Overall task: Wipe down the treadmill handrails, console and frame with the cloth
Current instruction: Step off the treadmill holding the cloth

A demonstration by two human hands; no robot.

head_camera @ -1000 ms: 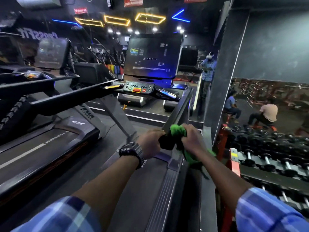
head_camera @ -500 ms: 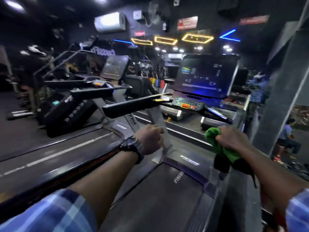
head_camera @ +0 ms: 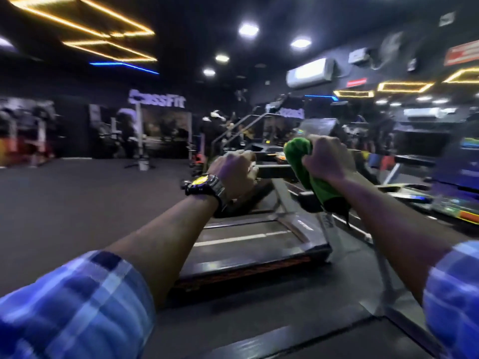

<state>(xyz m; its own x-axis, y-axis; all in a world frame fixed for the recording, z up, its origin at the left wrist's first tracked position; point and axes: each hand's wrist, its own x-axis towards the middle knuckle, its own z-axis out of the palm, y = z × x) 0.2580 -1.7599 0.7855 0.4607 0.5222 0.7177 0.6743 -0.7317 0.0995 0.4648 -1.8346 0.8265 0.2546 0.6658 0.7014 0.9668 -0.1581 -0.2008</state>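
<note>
A: Hard to read?
B: Whole view blurred; sleeves (head_camera: 77, 304) cut off at the frame edge.
A: Hands?
B: Right hand (head_camera: 328, 160) fisted around the green cloth (head_camera: 308, 172), raised above the treadmill (head_camera: 248, 244). Left hand (head_camera: 234, 171), with wristwatch (head_camera: 204, 186), curled; whether it holds anything, cannot tell.
A: Beyond?
B: Dark floor (head_camera: 77, 198), further machines, ceiling lights (head_camera: 248, 29).

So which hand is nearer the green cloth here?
Right. The right hand is clenched around the green cloth; the left hand, fisted and wearing a wristwatch, is beside it, apart.
</note>
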